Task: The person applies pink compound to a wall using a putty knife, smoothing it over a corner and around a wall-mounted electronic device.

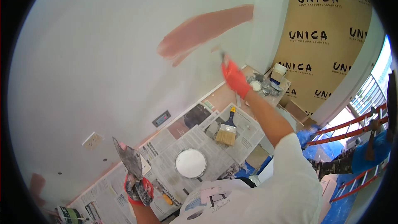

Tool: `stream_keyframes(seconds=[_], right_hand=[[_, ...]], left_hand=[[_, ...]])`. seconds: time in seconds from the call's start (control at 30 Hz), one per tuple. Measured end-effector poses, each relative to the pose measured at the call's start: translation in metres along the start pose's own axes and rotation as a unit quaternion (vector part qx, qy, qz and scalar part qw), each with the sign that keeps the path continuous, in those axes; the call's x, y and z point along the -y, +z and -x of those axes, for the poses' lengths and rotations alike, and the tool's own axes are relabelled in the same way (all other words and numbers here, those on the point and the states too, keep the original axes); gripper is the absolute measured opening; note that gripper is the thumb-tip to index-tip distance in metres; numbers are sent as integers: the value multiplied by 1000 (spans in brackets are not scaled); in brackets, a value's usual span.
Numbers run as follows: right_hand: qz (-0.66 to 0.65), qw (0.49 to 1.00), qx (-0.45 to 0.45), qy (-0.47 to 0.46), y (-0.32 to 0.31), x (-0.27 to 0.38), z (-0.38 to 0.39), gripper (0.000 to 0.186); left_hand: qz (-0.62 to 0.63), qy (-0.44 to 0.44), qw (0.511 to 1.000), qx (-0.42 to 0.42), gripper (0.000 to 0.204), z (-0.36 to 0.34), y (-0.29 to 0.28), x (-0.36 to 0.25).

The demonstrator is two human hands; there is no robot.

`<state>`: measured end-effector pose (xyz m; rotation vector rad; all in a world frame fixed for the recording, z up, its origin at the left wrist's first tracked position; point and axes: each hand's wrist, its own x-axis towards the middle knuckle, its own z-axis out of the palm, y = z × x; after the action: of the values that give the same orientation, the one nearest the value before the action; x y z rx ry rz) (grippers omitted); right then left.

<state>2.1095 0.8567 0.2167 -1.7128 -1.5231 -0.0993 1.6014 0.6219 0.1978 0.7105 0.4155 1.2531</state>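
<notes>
The wide scraper [132, 159] is up off the papered bench, near the wall, lower left from where I'm standing behind the worker. Prob. light, w/ a thin, stiffish metal blade that may flex a bit at the edge; the smears on it could be slick, so best hold is low on the handle, clear of the blade. Not fragile, I'd say, tho the corners may scratch.

Left hand [140, 190], in a smeared red-and-dark glove, has its fingers closed round the handle, blade pointing up. Right hand [235, 76], red glove, is reaching out just below the pink patch [203, 29], fingers curled in tight on a small dark tool [223, 55] (edge-on from here, so can't tell exactly what, nor if it's touching the wall). Between the hands, on newspaper [163, 153]: a round white tin [190, 163] & a flat brush [226, 132], neither touched.
</notes>
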Motion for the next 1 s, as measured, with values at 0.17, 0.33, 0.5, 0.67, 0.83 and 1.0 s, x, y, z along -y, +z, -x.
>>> stream_keyframes(seconds=[0.17,0.33,0.5,0.67,0.83,1.0], right_hand=[[-47,980,-133,138,-54,-109,-174,54],[-33,967,-153,200,-63,-192,-264,54],[-7,971,-174,162,-71,-234,-313,53],[-57,971,-155,173,-67,-235,-333,53],[-47,977,-147,146,-63,-246,-354,56],[-108,978,-120,134,-67,-267,-360,62]], left_hand=[[-49,-67,978,-189,26,-22,25,42],[20,-134,942,-308,49,-41,11,49],[-113,-124,850,-499,47,-64,49,51],[-145,-132,847,-494,45,-90,80,53],[-142,-136,854,-481,38,-99,56,57],[-152,-159,857,-467,29,-106,60,59]])
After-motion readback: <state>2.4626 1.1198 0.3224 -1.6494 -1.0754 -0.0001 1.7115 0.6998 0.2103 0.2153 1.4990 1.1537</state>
